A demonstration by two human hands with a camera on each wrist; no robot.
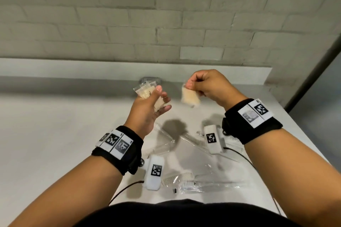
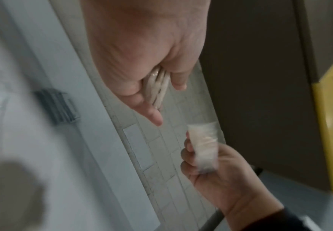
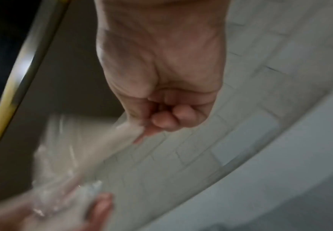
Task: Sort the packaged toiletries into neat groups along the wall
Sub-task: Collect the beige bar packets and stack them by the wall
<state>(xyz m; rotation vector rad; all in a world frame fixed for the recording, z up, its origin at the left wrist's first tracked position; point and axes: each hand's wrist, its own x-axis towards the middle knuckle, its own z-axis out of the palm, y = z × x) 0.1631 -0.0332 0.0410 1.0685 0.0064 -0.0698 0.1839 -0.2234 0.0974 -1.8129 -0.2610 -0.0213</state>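
Observation:
My left hand (image 1: 156, 97) is raised above the white counter (image 1: 55, 134) and grips a small stack of clear packets with cream-coloured contents (image 1: 145, 91); the same stack (image 2: 157, 87) shows edge-on between thumb and fingers in the left wrist view. To its right, my right hand (image 1: 195, 84) pinches the top of one more cream packet (image 1: 191, 98), which hangs down and is blurred. That packet (image 2: 203, 148) also shows in the left wrist view. In the right wrist view the right hand's fingers (image 3: 171, 118) are curled, with the blurred packet (image 3: 110, 134) trailing from them.
Packaged combs (image 1: 177, 178) and long clear packets (image 1: 212, 184) lie on the counter near its front edge, below my wrists. A grey stack of flat packets (image 1: 150, 80) stands against the low ledge under the brick wall (image 1: 166, 14). The counter ends at the right (image 1: 304, 143).

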